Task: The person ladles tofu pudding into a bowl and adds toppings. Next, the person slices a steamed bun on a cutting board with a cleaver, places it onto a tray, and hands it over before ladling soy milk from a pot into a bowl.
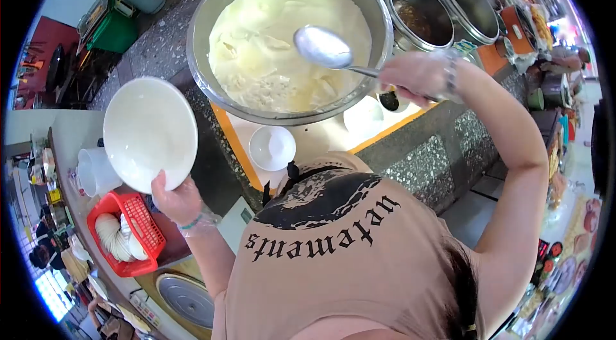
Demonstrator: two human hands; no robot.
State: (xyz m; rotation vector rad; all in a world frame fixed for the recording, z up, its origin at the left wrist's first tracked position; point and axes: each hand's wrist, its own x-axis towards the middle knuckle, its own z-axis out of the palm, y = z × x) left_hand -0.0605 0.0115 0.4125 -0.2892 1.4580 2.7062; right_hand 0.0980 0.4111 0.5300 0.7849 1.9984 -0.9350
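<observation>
My left hand (176, 202), in a clear plastic glove, grips the rim of a white bowl (151, 131), with the thumb on its inside; nothing lies in the bowl. In my right hand (417, 77), also gloved, is the handle of a large metal spoon (324, 46). The spoon hangs over a wide steel basin (200, 64) filled with a pale yellow, soft curd-like mass (269, 25). Part of that surface near me is broken and scooped. Whether the spoon touches the mass I cannot tell.
A small white bowl (273, 148) and a cup of dark bits (389, 101) stand below the basin. To the right are steel pots (420, 16), one holding brown liquid. At left, a red basket (131, 237) holds stacked white bowls, beside a translucent plastic tub (96, 172).
</observation>
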